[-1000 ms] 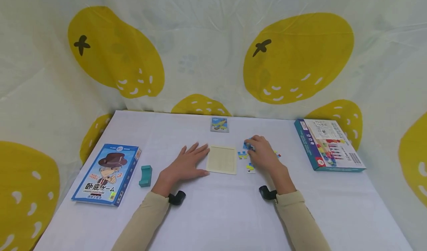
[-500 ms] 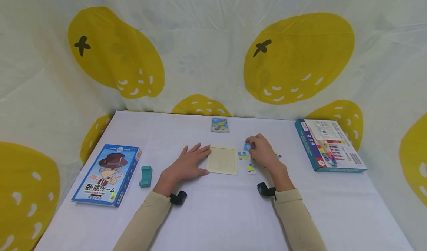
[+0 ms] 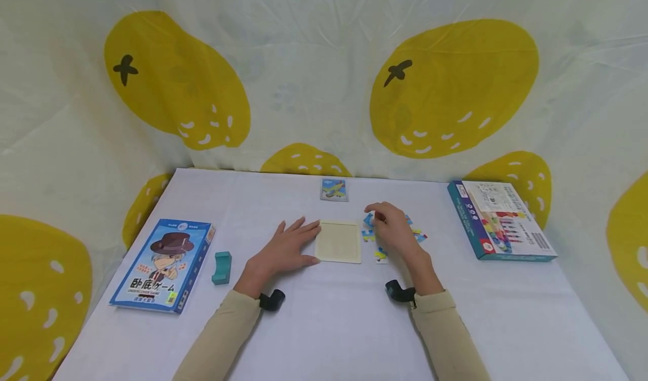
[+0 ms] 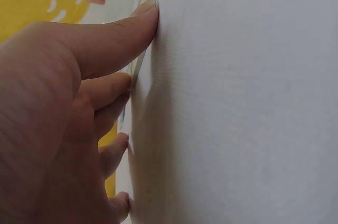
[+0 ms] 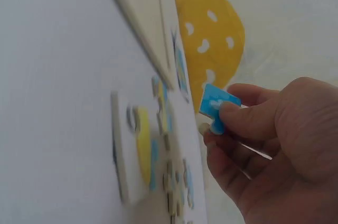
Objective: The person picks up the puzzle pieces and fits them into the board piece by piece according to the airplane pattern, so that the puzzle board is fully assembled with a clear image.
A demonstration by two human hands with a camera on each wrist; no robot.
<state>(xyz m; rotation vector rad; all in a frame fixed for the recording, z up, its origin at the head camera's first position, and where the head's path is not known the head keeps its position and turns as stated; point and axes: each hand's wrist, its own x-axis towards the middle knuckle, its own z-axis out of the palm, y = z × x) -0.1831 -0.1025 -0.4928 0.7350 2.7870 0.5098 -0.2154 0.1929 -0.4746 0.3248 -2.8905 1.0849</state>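
Note:
My left hand [image 3: 283, 251] lies spread on the table, left of a square, pale wooden puzzle tray [image 3: 338, 241]. In the left wrist view its thumb and a finger touch the tray's edge. My right hand [image 3: 396, 229] is raised right of the tray. Between its thumb and fingers it pinches a blue jigsaw piece [image 5: 217, 102], plainest in the right wrist view. Beneath and around that hand lie several loose jigsaw pieces, among them a blue-and-yellow one [image 3: 368, 236] and a white-and-yellow one [image 3: 381, 255]. The hand partly covers the others.
A small picture card with a yellow plane [image 3: 334, 190] lies behind the tray. At left are a blue game box [image 3: 162, 265] and a teal block with a curved notch [image 3: 221, 268]. A teal-edged box [image 3: 501, 219] lies at right. A fruit-print curtain [image 3: 309, 88] hangs behind.
My right hand has lifted the blue jigsaw piece from among the pieces and shifted slightly left toward the tray. My left hand stays by the tray.

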